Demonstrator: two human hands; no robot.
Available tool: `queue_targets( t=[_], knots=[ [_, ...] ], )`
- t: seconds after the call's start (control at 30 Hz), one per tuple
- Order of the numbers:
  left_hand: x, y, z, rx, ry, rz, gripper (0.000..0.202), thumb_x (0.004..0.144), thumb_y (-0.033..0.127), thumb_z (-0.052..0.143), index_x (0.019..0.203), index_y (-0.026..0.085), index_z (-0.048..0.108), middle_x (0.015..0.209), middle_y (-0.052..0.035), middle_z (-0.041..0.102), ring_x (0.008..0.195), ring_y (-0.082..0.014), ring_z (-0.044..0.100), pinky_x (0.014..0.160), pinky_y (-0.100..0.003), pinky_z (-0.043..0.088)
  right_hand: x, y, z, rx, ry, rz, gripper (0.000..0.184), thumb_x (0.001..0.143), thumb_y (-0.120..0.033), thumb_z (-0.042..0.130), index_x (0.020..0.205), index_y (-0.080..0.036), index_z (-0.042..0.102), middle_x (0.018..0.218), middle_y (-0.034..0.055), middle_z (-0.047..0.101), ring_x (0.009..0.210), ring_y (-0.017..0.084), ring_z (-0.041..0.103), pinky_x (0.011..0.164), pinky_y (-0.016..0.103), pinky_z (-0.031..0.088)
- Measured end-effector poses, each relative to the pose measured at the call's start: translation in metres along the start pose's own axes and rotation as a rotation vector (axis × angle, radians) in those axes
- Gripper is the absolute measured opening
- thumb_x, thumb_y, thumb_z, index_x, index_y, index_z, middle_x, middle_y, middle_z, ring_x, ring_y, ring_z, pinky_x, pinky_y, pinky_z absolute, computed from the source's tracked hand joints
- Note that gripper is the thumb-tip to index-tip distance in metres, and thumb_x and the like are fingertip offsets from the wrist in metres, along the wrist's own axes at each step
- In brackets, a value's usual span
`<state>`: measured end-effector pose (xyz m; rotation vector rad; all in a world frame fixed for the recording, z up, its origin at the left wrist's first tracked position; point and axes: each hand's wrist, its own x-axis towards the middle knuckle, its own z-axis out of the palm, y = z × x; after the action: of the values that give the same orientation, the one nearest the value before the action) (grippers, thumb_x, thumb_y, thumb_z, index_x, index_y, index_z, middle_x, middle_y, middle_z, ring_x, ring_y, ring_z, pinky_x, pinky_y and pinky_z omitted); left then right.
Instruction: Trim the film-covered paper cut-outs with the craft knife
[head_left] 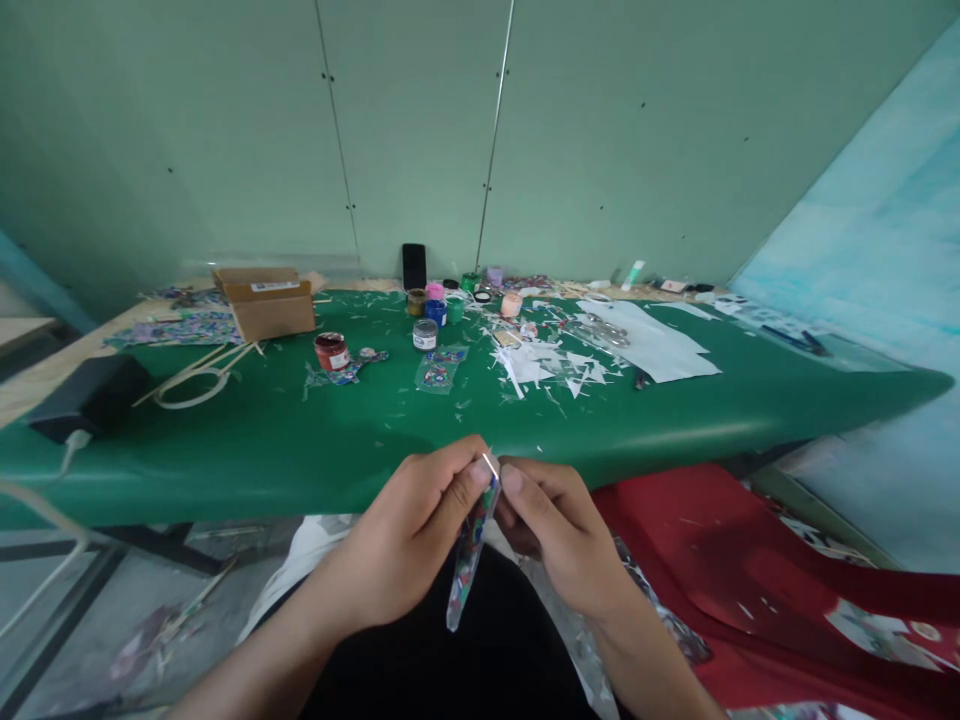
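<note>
Both hands meet over my lap, just in front of the table edge. Between them is a narrow, shiny clear-plastic strip with multicoloured flecks; its tapered end hangs down toward the lap. My left hand is closed, thumb and fingers pinching the upper part of the strip. At the strip's top edge, my right hand is closed too, thumb against fingertips. A small pale edge shows where the fingertips come together. The right fingers partly hide what they grip.
A green-covered table carries paint jars, a red-brown jar, white paper scraps, paper sheets, a cardboard box and a phone. At left sits a black power adapter. A red chair stands right.
</note>
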<state>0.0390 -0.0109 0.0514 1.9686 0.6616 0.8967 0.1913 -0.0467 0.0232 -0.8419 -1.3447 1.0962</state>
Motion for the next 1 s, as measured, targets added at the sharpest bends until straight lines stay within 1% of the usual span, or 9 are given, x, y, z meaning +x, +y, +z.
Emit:
queue_targets(
  t=[0.2, 0.37, 0.47, 0.57, 0.77, 0.8, 0.87, 0.93, 1.0],
  knots=[
    [0.0, 0.0, 0.001, -0.05, -0.022, -0.06, 0.033, 0.101, 0.04, 0.037, 0.074, 0.021, 0.043, 0.063, 0.0052, 0.043, 0.058, -0.0106, 0.038, 0.054, -0.024, 0.035, -0.002, 0.003, -0.001, -0.036, -0.016, -0.005, 0.05, 0.097, -0.05, 0.046, 0.057, -0.021, 0.038, 0.052, -0.0071, 0.03, 0.045, 0.007, 0.024, 0.043, 0.025, 0.019],
    [0.001, 0.004, -0.001, 0.018, -0.011, -0.065, 0.033, 0.102, 0.035, 0.034, 0.074, 0.021, 0.043, 0.061, 0.0063, 0.041, 0.055, -0.0091, 0.037, 0.052, -0.024, 0.031, -0.003, 0.006, 0.0, -0.072, -0.016, -0.023, 0.049, 0.098, -0.05, 0.044, 0.059, -0.021, 0.037, 0.053, -0.0073, 0.03, 0.046, 0.008, 0.024, 0.045, 0.025, 0.021],
    [0.002, 0.007, 0.001, 0.038, 0.051, -0.049, 0.032, 0.101, 0.032, 0.035, 0.073, 0.02, 0.043, 0.062, 0.0061, 0.04, 0.055, -0.009, 0.036, 0.051, -0.024, 0.03, -0.003, 0.007, 0.001, -0.12, 0.008, -0.071, 0.048, 0.098, -0.047, 0.043, 0.059, -0.021, 0.037, 0.054, -0.0067, 0.031, 0.048, 0.008, 0.026, 0.046, 0.026, 0.022],
    [0.003, 0.009, 0.005, 0.005, 0.112, -0.065, 0.031, 0.1, 0.03, 0.036, 0.072, 0.021, 0.043, 0.061, 0.006, 0.039, 0.054, -0.0093, 0.036, 0.051, -0.024, 0.031, -0.002, 0.007, 0.002, -0.124, 0.013, -0.107, 0.047, 0.099, -0.044, 0.042, 0.059, -0.022, 0.036, 0.054, -0.0063, 0.032, 0.048, 0.009, 0.026, 0.046, 0.026, 0.021],
    [0.006, 0.007, 0.006, -0.04, 0.237, -0.083, 0.029, 0.096, 0.031, 0.043, 0.069, 0.021, 0.042, 0.061, 0.0059, 0.037, 0.053, -0.0094, 0.035, 0.05, -0.024, 0.032, -0.004, 0.008, 0.007, -0.212, -0.049, -0.148, 0.045, 0.1, -0.04, 0.041, 0.06, -0.021, 0.036, 0.054, -0.0061, 0.031, 0.049, 0.009, 0.027, 0.049, 0.027, 0.023],
    [0.006, 0.007, 0.006, -0.03, 0.25, -0.081, 0.028, 0.095, 0.031, 0.043, 0.069, 0.021, 0.042, 0.061, 0.0059, 0.037, 0.053, -0.0093, 0.035, 0.049, -0.024, 0.031, -0.004, 0.009, 0.008, -0.2, -0.029, -0.156, 0.045, 0.1, -0.04, 0.041, 0.06, -0.021, 0.036, 0.054, -0.006, 0.031, 0.049, 0.009, 0.028, 0.049, 0.027, 0.023],
    [0.006, 0.008, 0.005, -0.019, 0.245, -0.081, 0.027, 0.095, 0.031, 0.044, 0.069, 0.021, 0.043, 0.06, 0.0065, 0.035, 0.052, -0.009, 0.033, 0.048, -0.023, 0.03, -0.003, 0.012, 0.009, -0.132, 0.061, -0.167, 0.044, 0.1, -0.039, 0.043, 0.06, -0.021, 0.038, 0.054, -0.0058, 0.033, 0.048, 0.009, 0.028, 0.048, 0.026, 0.023],
    [0.006, 0.008, 0.005, -0.033, 0.216, -0.081, 0.027, 0.096, 0.031, 0.045, 0.07, 0.02, 0.044, 0.058, 0.0073, 0.034, 0.051, -0.0084, 0.033, 0.047, -0.023, 0.029, -0.001, 0.014, 0.01, -0.076, 0.159, -0.167, 0.044, 0.099, -0.041, 0.044, 0.06, -0.021, 0.038, 0.055, -0.0058, 0.033, 0.048, 0.009, 0.027, 0.048, 0.026, 0.023],
    [0.006, 0.009, 0.006, -0.045, 0.178, -0.076, 0.028, 0.096, 0.032, 0.045, 0.07, 0.02, 0.045, 0.057, 0.0077, 0.034, 0.049, -0.0078, 0.033, 0.047, -0.023, 0.029, 0.001, 0.013, 0.01, -0.07, 0.211, -0.152, 0.044, 0.098, -0.042, 0.046, 0.06, -0.021, 0.038, 0.055, -0.0061, 0.032, 0.048, 0.009, 0.026, 0.048, 0.026, 0.024]
  ],
)
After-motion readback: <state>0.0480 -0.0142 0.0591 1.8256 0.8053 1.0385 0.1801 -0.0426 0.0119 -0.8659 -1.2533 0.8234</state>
